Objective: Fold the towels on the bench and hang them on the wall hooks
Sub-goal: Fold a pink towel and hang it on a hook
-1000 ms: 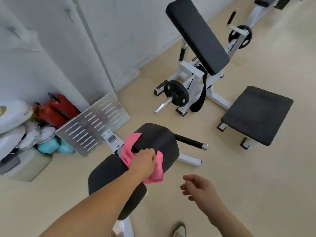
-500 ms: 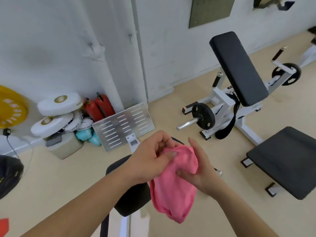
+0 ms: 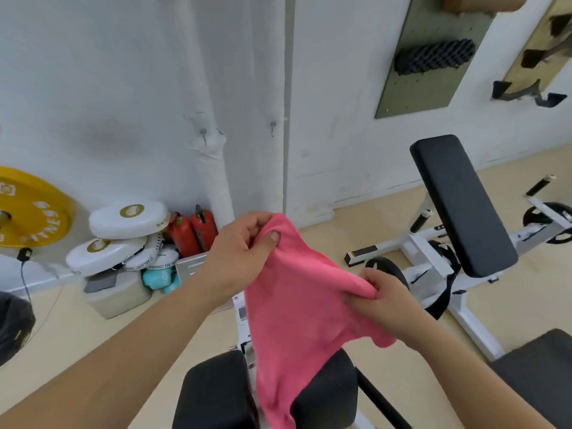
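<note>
Between L hand (image 3: 240, 253), R hand (image 3: 387, 300): towel (image 3: 297, 323), pinched.

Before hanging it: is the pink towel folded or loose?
Not folded: the pink towel hangs loose and rumpled, the left hand pinching its top corner, the right hand gripping an edge.

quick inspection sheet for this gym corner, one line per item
surface: bench pads, black, beneath the pink towel
job's things: pink towel unfolded, held in the air; wall hooks bare
clutter: white pads, red extinguishers, yellow plate by the wall
hands: left hand pinches the towel's top; right hand grips its side
cables: black cord on the left wall
surroundings: incline bench, pegboard on the wall
</note>
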